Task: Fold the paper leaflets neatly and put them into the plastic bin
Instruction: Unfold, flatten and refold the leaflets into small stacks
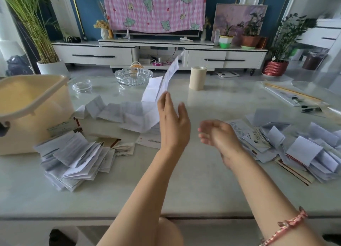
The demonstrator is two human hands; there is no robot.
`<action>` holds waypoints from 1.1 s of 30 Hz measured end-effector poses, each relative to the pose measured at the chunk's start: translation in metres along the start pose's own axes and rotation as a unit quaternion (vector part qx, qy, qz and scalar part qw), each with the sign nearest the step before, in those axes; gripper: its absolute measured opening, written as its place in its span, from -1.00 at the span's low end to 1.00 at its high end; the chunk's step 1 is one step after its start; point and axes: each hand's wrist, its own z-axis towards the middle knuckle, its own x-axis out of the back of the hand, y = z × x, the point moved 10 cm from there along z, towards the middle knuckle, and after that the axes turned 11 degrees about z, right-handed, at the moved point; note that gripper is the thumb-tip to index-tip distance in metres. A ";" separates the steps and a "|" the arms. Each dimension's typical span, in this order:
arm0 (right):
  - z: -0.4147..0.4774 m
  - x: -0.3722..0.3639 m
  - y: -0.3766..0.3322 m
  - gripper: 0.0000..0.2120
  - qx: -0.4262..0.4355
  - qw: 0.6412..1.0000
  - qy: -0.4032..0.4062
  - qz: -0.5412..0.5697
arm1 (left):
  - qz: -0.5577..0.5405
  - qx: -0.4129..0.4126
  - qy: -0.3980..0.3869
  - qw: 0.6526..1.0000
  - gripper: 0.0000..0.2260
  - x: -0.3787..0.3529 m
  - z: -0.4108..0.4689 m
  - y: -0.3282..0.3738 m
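A long printed leaflet (166, 79) stands up in the air over the middle of the table, blurred. My left hand (173, 122) is raised just below it, fingers straight and thumb apart, with its fingertips at the leaflet's lower edge. My right hand (217, 135) hovers beside it with loosely curled fingers and holds nothing. The cream plastic bin (33, 113) stands at the left edge of the table. Unfolded creased leaflets (127, 114) lie left of my left hand. A pile of folded leaflets (73, 157) lies in front of the bin, and another pile (299, 149) lies on the right.
A large glass ashtray (132, 76), a small glass dish (82, 85) and a beige roll (197, 77) stand at the back of the white table (184, 190). Plastic sleeves with pens (299, 100) lie at the far right. A TV cabinet stands behind.
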 end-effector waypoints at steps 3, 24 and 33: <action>-0.003 0.001 0.004 -0.83 -0.066 0.986 -0.007 0.151 | -0.166 0.048 -0.027 0.985 -0.66 -0.001 -0.017 0.018; 0.002 0.068 -0.017 -0.70 -0.101 0.936 -0.053 0.334 | -0.237 0.187 -0.130 0.945 -0.85 -0.035 -0.090 0.054; -0.022 0.083 -0.034 -0.63 -0.101 0.965 -0.128 0.205 | -0.224 0.302 -0.229 0.898 -0.52 -0.042 -0.060 0.001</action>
